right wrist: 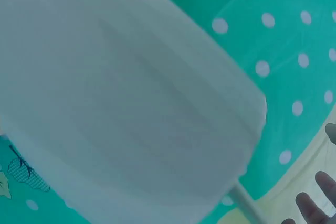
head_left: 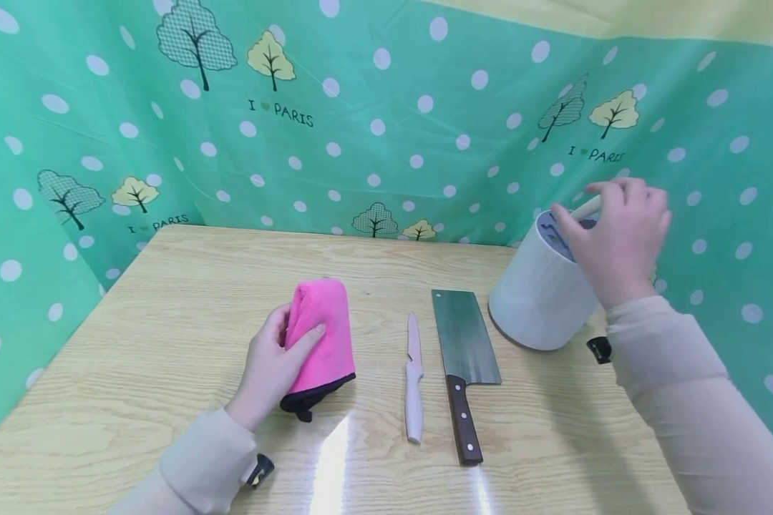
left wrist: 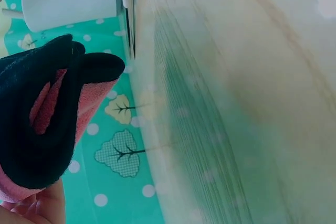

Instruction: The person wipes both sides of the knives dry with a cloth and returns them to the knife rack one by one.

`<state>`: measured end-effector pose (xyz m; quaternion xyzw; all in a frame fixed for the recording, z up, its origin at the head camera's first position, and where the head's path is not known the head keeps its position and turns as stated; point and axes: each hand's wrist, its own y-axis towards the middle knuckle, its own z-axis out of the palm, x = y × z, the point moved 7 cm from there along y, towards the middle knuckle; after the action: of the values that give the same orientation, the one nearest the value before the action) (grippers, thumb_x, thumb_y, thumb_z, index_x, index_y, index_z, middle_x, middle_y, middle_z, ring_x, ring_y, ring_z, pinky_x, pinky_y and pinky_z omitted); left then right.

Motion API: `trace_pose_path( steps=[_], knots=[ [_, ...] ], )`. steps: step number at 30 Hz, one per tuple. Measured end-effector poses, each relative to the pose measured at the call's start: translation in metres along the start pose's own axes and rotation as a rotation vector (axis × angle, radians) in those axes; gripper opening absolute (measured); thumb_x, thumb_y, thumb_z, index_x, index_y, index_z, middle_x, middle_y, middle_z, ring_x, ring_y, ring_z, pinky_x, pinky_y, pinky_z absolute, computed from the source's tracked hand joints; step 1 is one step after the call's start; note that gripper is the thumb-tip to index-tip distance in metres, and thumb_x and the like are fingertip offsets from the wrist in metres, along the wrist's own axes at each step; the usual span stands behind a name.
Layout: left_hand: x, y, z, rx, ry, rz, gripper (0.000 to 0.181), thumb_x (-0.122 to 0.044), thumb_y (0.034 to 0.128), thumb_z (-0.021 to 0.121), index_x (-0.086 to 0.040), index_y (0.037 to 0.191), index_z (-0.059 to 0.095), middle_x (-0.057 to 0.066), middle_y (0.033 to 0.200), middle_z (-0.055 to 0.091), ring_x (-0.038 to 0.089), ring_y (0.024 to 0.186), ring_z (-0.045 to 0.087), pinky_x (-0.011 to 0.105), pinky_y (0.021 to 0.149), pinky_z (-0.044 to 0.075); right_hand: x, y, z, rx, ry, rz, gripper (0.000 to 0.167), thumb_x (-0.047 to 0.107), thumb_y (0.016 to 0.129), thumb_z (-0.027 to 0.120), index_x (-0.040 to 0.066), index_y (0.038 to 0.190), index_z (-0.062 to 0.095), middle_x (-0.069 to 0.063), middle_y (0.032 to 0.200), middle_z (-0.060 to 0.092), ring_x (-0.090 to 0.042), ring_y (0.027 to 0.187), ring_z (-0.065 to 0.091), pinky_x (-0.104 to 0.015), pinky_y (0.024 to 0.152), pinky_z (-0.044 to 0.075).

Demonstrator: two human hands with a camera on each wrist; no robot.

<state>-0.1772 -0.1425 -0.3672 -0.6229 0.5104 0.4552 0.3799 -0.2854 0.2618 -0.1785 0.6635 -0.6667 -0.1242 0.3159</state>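
Observation:
In the head view my left hand (head_left: pixel 267 365) grips a folded pink towel (head_left: pixel 327 329) with dark edging, thumb across its front. The left wrist view shows the towel's dark folded edge (left wrist: pixel 31 156) close up. At the right, my right hand (head_left: pixel 626 239) is over a white knife block (head_left: pixel 535 300), thumb and fingers spread around a pale handle (head_left: pixel 586 208) that sticks out of its top. From the right wrist, the fingers (right wrist: pixel 310 208) appear apart from that handle (right wrist: pixel 245 203). The block's slots are partly hidden behind the hand.
Between the hands, a small knife with a pale handle (head_left: pixel 414 404) lies on the wooden table (head_left: pixel 167 322). Beside it lies a cleaver (head_left: pixel 465 340) with a dark riveted handle. A green dotted cloth (head_left: pixel 373 93) hangs behind the table.

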Motion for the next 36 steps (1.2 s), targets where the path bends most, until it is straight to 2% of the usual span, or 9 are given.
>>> trace_pose_path(
  steps=[7, 14, 18, 21, 24, 28, 36],
  knots=[
    [-0.001, -0.003, 0.002, 0.01, -0.007, 0.005, 0.051, -0.029, 0.0946, 0.068, -0.012, 0.138, 0.047, 0.012, 0.124, 0.065, 0.022, 0.099, 0.066, 0.019, 0.079, 0.054, 0.017, -0.024, 0.018, 0.015, 0.064, -0.059, 0.055, 0.048, 0.092, 0.064, 0.003, 0.122, 0.063, -0.023, 0.127, 0.053, -0.045, 0.116, 0.04, -0.061, 0.096, 0.032],
    [-0.001, -0.005, 0.003, 0.005, -0.005, 0.011, 0.05, -0.026, 0.0946, 0.068, -0.011, 0.138, 0.047, 0.013, 0.124, 0.065, 0.022, 0.099, 0.065, 0.018, 0.079, 0.053, 0.038, -0.052, 0.034, 0.033, 0.074, -0.21, 0.052, 0.041, 0.09, 0.07, 0.001, 0.123, 0.064, -0.024, 0.123, 0.06, -0.045, 0.111, 0.049, -0.061, 0.09, 0.038],
    [0.001, -0.006, 0.004, 0.007, -0.012, 0.009, 0.049, -0.026, 0.0943, 0.068, -0.011, 0.137, 0.048, 0.013, 0.122, 0.065, 0.021, 0.097, 0.066, 0.019, 0.078, 0.054, 0.048, -0.068, 0.041, -0.007, 0.103, -0.305, 0.048, 0.036, 0.087, 0.074, -0.002, 0.115, 0.067, -0.022, 0.112, 0.067, -0.043, 0.103, 0.056, -0.056, 0.087, 0.044],
    [0.001, -0.006, 0.005, 0.006, -0.012, 0.009, 0.048, -0.027, 0.0941, 0.068, -0.012, 0.136, 0.049, 0.012, 0.121, 0.065, 0.02, 0.096, 0.065, 0.02, 0.078, 0.054, 0.053, -0.078, 0.047, -0.021, 0.128, -0.345, 0.048, 0.036, 0.084, 0.077, -0.003, 0.11, 0.068, -0.021, 0.103, 0.069, -0.04, 0.097, 0.061, -0.052, 0.085, 0.049],
    [0.001, -0.007, 0.005, 0.004, -0.014, 0.007, 0.049, -0.027, 0.0939, 0.069, -0.012, 0.136, 0.049, 0.012, 0.121, 0.065, 0.02, 0.096, 0.065, 0.02, 0.078, 0.054, 0.055, -0.085, 0.053, 0.021, 0.161, -0.334, 0.047, 0.035, 0.085, 0.077, -0.003, 0.11, 0.069, -0.02, 0.1, 0.07, -0.038, 0.095, 0.063, -0.05, 0.084, 0.05],
    [0.001, -0.008, 0.005, 0.003, -0.015, 0.003, 0.049, -0.027, 0.0938, 0.069, -0.012, 0.136, 0.049, 0.012, 0.122, 0.065, 0.02, 0.096, 0.065, 0.02, 0.078, 0.054, 0.057, -0.094, 0.062, 0.133, 0.201, -0.283, 0.046, 0.034, 0.088, 0.074, -0.003, 0.113, 0.067, -0.019, 0.102, 0.07, -0.036, 0.093, 0.064, -0.049, 0.081, 0.052],
    [0.001, -0.009, 0.005, 0.004, -0.016, -0.008, 0.051, -0.026, 0.0938, 0.069, -0.013, 0.138, 0.048, 0.012, 0.123, 0.065, 0.021, 0.098, 0.066, 0.02, 0.079, 0.054, 0.066, -0.115, 0.079, 0.28, 0.263, -0.248, 0.042, 0.033, 0.088, 0.075, -0.001, 0.11, 0.068, -0.016, 0.098, 0.072, -0.028, 0.081, 0.069, -0.041, 0.068, 0.055]
  ],
)
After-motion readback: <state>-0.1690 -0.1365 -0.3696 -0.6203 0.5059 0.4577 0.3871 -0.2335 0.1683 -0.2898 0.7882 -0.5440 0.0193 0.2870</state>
